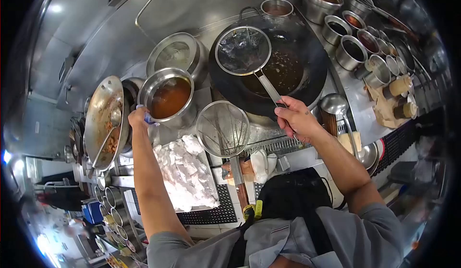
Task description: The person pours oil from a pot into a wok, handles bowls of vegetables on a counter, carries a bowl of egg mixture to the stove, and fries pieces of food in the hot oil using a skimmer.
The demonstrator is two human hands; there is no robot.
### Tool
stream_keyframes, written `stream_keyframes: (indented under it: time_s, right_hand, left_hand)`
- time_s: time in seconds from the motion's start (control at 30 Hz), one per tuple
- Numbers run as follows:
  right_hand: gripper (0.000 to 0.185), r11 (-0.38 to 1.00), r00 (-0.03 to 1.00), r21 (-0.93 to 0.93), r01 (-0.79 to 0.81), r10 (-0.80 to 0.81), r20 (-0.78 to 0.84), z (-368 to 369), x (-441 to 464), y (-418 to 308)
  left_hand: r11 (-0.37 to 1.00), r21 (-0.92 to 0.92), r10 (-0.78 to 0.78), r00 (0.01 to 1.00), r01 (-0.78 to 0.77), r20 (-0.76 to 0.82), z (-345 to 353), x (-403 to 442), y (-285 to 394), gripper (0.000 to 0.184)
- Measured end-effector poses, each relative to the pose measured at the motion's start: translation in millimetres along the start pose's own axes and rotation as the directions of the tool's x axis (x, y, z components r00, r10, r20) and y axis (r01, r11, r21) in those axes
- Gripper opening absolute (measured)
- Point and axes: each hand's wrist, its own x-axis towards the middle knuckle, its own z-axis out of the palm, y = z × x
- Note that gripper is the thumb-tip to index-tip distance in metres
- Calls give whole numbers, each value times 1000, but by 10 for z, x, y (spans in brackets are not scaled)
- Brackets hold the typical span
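My left hand is closed at the near left rim of a steel pot, with a bit of bluish cloth beside the fingers. Reddish-brown liquid fills much of that pot. In my right hand is the handle of a fine-mesh strainer, gripped from the near side. Its round mesh is over the left part of a large dark wok, which contains dark liquid with small bits floating. A second, larger strainer lies between my arms, its handle pointing toward me.
White-coated pieces fill a tray beside my left forearm. A wide pan with food and a ladle tilts at the left. Behind the held pot stands a lidded pot. A ladle and several sauce containers are at the right.
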Motion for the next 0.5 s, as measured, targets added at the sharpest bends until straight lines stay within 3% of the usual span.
stream_keyframes:
  time_s: [0.2,0.5]
  right_hand:
    - [24,999,999,-15,-36,36,-1,-149,-40,8]
    - [28,999,994,39,-37,33,105,-135,-104,38]
  left_hand:
    - [996,-81,-16,992,26,122,78,-65,205,5]
    - [988,55,136,986,-141,98,243,-507,978,12]
